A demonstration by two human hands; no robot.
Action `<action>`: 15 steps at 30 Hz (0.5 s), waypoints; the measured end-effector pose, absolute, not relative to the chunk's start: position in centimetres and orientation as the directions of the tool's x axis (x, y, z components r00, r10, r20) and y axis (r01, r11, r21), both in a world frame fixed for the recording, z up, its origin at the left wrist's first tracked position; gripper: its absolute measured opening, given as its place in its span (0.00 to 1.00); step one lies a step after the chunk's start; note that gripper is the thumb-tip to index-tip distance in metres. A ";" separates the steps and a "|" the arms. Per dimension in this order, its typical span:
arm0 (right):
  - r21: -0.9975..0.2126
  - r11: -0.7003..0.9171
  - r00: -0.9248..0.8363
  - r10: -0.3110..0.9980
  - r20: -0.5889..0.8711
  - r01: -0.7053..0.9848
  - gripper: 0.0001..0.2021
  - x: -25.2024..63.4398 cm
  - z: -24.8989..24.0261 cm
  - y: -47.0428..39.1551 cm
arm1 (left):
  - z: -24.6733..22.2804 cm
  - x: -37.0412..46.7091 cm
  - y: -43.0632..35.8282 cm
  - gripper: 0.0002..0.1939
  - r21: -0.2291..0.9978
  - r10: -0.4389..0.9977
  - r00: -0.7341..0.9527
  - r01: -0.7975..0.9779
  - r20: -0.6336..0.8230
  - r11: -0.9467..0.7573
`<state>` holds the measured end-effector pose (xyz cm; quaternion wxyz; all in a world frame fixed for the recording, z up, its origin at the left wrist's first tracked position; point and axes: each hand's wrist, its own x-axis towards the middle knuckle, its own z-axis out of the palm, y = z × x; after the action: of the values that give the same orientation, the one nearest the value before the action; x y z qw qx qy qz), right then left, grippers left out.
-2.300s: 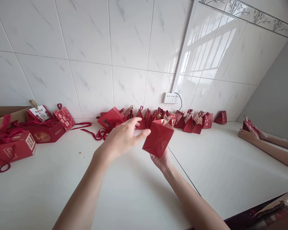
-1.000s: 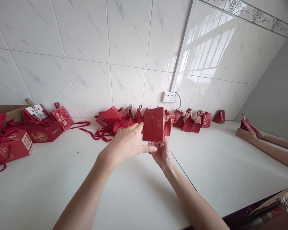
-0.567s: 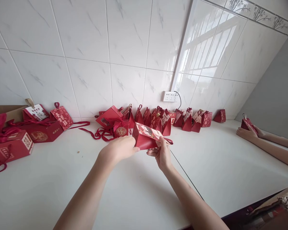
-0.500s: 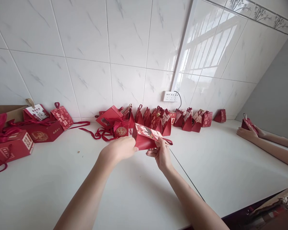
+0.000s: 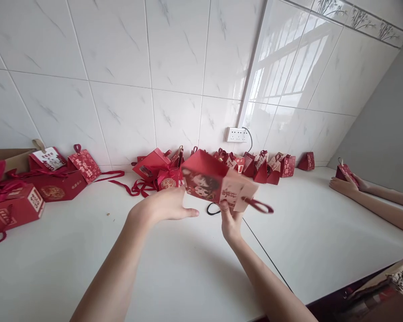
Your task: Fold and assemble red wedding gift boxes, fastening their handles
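A red and cream gift box [image 5: 204, 183] with a dark red ribbon loop is tilted above the white table [image 5: 174, 268], its printed face toward me. My right hand [image 5: 231, 219] grips its lower cream end, thumb on the front. My left hand [image 5: 163, 206] is beside the box's left end, thumb stretched out to the right; its other fingertips are partly hidden near the box edge. Behind stand a red box with a gold emblem [image 5: 168, 180] and a row of small red boxes [image 5: 261, 167] along the wall.
Larger red boxes [image 5: 15, 209] with ribbons lie at the left. A socket strip [image 5: 237, 134] is on the tiled wall. Another person's hands [image 5: 344, 185] hold a small red box at the right. A cardboard box [image 5: 386, 295] is at the lower right.
The held box has turned, showing its printed face and red side, with its ribbon loop farther right. My left thumb has come away from it. A black loop now shows on the table.
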<state>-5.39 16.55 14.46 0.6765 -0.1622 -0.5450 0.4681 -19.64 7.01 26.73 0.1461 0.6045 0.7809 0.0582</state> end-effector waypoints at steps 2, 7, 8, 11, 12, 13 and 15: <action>-0.709 0.582 -0.005 0.772 0.636 -0.399 0.16 -5.4 14.1 16.9 | 26.6 -19.8 7.0 0.31 0.260 0.963 -0.235 0.929 -0.134 0.263; -0.686 0.631 0.029 0.743 0.668 -0.362 0.15 -5.3 13.9 17.1 | 26.4 -19.8 7.1 0.30 0.236 0.962 -0.239 0.935 -0.136 0.266; -0.687 0.624 0.034 0.749 0.662 -0.372 0.15 -5.3 14.0 17.1 | 26.5 -19.7 7.1 0.29 0.231 0.962 -0.238 0.936 -0.135 0.264; -0.724 0.505 -0.002 0.820 0.573 -0.470 0.15 -5.2 14.4 17.0 | 27.0 -19.2 6.9 0.20 0.238 0.963 -0.235 0.936 -0.130 0.260; -0.748 0.425 -0.040 0.857 0.514 -0.510 0.15 -5.2 14.5 17.0 | 27.1 -18.9 6.8 0.17 0.252 0.967 -0.226 0.935 -0.121 0.250; -0.769 0.333 -0.084 0.891 0.446 -0.545 0.16 -5.2 14.7 17.1 | 27.3 -18.6 6.7 0.15 0.267 0.970 -0.214 0.934 -0.118 0.239; -0.786 0.140 -0.174 0.938 0.300 -0.602 0.17 -5.3 15.1 17.3 | 27.4 -18.1 6.5 0.13 0.281 0.972 -0.195 0.933 -0.129 0.224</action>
<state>-5.29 17.32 15.06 0.6138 -0.1910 -0.4395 0.6274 -18.07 6.51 27.44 0.1399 0.6190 0.7697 0.0698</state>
